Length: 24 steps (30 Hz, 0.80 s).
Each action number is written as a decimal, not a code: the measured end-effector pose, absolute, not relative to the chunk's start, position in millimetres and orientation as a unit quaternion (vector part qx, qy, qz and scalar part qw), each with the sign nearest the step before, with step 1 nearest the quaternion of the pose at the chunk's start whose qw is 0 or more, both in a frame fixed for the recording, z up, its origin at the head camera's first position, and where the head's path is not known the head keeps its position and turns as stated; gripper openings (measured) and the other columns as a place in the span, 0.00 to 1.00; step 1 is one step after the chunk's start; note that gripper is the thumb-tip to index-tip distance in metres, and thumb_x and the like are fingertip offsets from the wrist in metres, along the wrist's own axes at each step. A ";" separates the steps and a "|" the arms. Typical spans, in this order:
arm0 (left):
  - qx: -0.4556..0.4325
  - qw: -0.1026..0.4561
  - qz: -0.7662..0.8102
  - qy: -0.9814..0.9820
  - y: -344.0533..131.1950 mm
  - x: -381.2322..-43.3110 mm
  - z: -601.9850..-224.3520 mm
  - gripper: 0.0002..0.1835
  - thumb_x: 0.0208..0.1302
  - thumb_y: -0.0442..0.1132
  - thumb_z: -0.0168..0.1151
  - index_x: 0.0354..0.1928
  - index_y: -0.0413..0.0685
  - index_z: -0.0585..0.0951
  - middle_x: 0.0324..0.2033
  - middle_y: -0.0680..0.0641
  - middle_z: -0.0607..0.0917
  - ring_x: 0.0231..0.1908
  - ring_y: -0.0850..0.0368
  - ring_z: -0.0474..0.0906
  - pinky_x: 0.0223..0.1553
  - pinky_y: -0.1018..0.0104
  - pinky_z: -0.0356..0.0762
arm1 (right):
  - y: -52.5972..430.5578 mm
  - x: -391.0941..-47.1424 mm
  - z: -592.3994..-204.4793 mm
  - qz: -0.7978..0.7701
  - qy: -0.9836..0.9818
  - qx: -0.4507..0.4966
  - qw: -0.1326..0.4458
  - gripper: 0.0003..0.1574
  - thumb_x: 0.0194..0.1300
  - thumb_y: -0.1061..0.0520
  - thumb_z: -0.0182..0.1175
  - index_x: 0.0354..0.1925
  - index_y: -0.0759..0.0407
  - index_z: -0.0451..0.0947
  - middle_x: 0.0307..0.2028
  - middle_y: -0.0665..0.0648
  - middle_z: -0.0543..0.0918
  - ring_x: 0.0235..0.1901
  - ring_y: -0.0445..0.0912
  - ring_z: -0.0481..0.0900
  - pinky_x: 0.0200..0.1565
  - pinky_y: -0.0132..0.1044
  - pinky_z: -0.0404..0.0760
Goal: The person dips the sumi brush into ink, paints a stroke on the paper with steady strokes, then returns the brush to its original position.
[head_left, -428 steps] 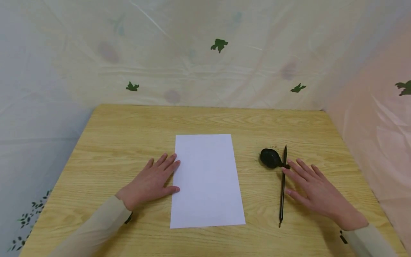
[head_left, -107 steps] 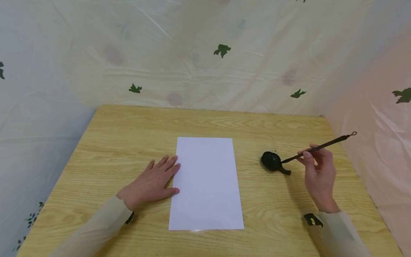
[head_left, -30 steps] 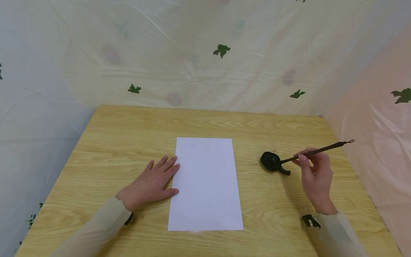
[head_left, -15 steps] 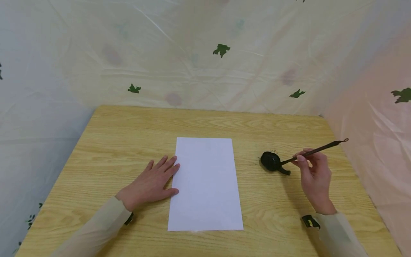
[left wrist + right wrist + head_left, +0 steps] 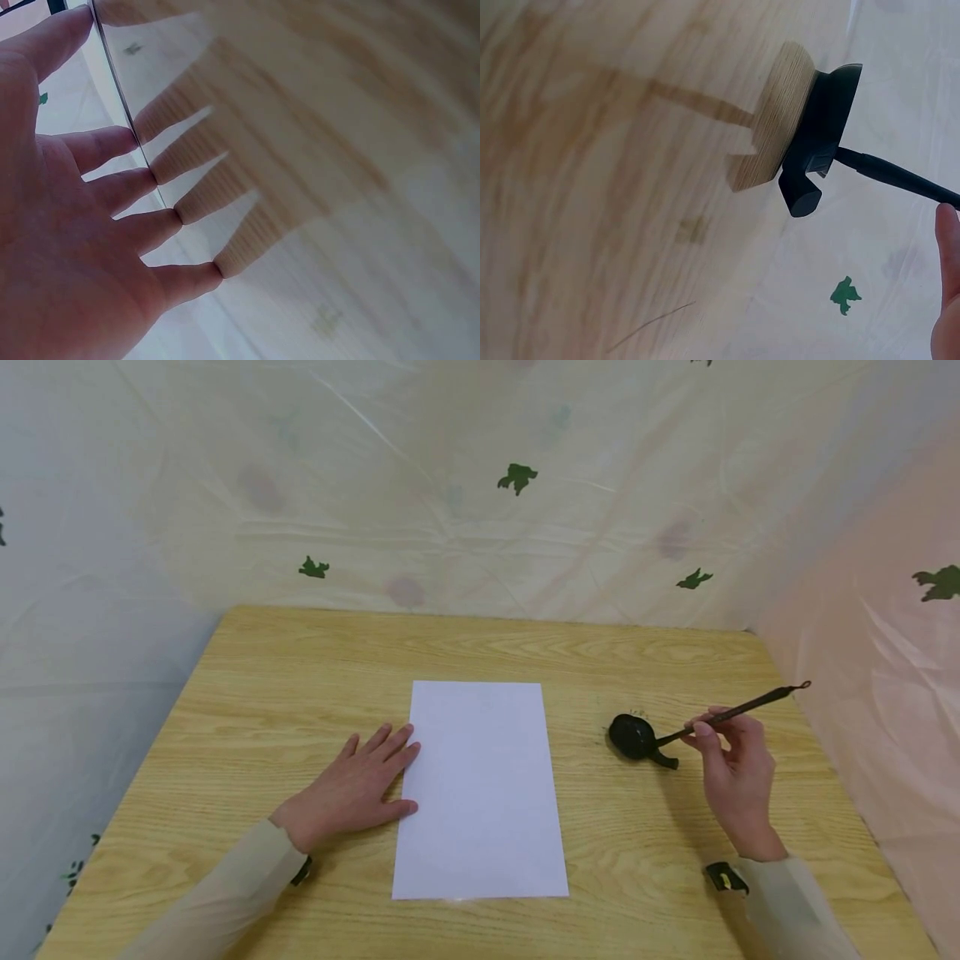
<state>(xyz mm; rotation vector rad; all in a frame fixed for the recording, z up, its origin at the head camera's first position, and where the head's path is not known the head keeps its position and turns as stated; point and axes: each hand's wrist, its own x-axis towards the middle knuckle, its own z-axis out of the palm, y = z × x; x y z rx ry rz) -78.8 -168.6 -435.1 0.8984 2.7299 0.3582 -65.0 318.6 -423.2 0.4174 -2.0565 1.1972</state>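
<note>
My right hand (image 5: 738,777) pinches a dark writing brush (image 5: 757,702) between thumb and fingers. The brush slants, its loop end up to the right and its tip at the right rim of a small black ink dish (image 5: 632,737) with a curved stem. In the right wrist view the brush (image 5: 900,177) meets the dish (image 5: 829,112) at its rim; the bristles are hidden. A blank white sheet of paper (image 5: 480,793) lies in the middle of the table. Spread flat, my left hand (image 5: 348,797) rests with fingertips and thumb on the sheet's left edge.
The wooden table (image 5: 300,668) reaches back to a pale patterned curtain (image 5: 420,485) that also hangs at both sides. Faint dark marks lie on the wood just behind the dish. Each wrist carries a dark band, partly under the sleeve.
My right hand, earlier open beside the brush on the table, has picked it up and brought its tip to the dish. Lately the loop end swung slightly left. My left hand stays put.
</note>
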 end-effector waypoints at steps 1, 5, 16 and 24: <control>0.308 0.122 0.123 0.935 -168.6 -78.7 -435.0 0.44 0.70 0.59 0.65 0.78 0.41 0.65 0.80 0.40 0.57 0.79 0.36 0.48 0.70 0.26 0.51 | 318.5 -64.9 -422.9 0.464 -0.796 0.160 0.354 0.19 0.65 0.85 0.54 0.54 0.87 0.66 0.46 0.45 0.80 0.44 0.37 0.84 0.46 0.25 0.83; 0.308 0.121 0.126 0.935 -168.8 -78.5 -434.7 0.44 0.70 0.59 0.64 0.78 0.41 0.65 0.80 0.40 0.57 0.79 0.36 0.48 0.70 0.26 0.51 | 318.5 -64.0 -422.3 0.466 -0.796 0.156 0.354 0.19 0.66 0.84 0.54 0.54 0.87 0.66 0.46 0.45 0.80 0.45 0.36 0.84 0.46 0.25 0.83; 0.307 0.124 0.128 0.935 -168.8 -78.2 -434.0 0.43 0.70 0.59 0.65 0.78 0.41 0.65 0.80 0.40 0.57 0.79 0.35 0.48 0.70 0.26 0.51 | 319.3 -65.0 -422.0 0.461 -0.797 0.156 0.356 0.19 0.65 0.85 0.54 0.54 0.87 0.67 0.46 0.45 0.80 0.44 0.37 0.84 0.46 0.25 0.82; 0.306 0.125 0.126 0.935 -168.1 -78.8 -433.6 0.43 0.70 0.58 0.65 0.78 0.40 0.65 0.80 0.40 0.58 0.79 0.34 0.49 0.69 0.25 0.52 | 319.0 -65.3 -421.3 0.468 -0.791 0.156 0.361 0.18 0.66 0.84 0.54 0.53 0.88 0.67 0.46 0.47 0.81 0.44 0.39 0.84 0.45 0.25 0.83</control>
